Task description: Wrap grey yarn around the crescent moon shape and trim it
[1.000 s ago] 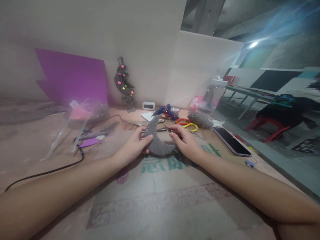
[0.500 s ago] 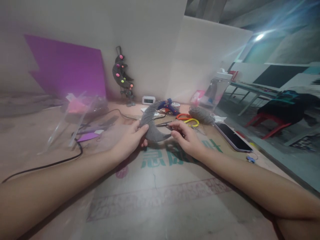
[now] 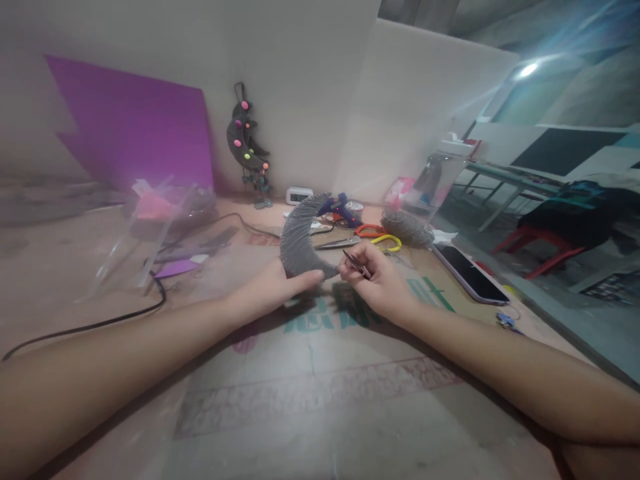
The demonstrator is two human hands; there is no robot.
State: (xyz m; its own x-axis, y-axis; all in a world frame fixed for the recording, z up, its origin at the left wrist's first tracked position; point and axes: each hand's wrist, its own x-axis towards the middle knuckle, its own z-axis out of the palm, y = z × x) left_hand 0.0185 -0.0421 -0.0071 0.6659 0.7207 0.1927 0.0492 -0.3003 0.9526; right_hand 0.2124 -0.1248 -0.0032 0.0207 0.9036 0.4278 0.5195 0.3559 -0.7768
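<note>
My left hand grips the lower end of a grey yarn-wrapped crescent, which stands tilted upright above the cardboard sheet on the table. My right hand is closed just right of the crescent's lower tip, pinching a thin dark thing between thumb and fingers; I cannot make out what it is.
Behind the hands lie a blue glue gun, orange and yellow scissors, a ball of grey yarn and a phone. A finished dark crescent with coloured dots and a purple sheet lean on the wall. A black cable runs left.
The left hand has lifted and turned the crescent from lying nearly flat to standing upright. The right hand has come off the crescent and drawn in, pinching the small dark thing.
</note>
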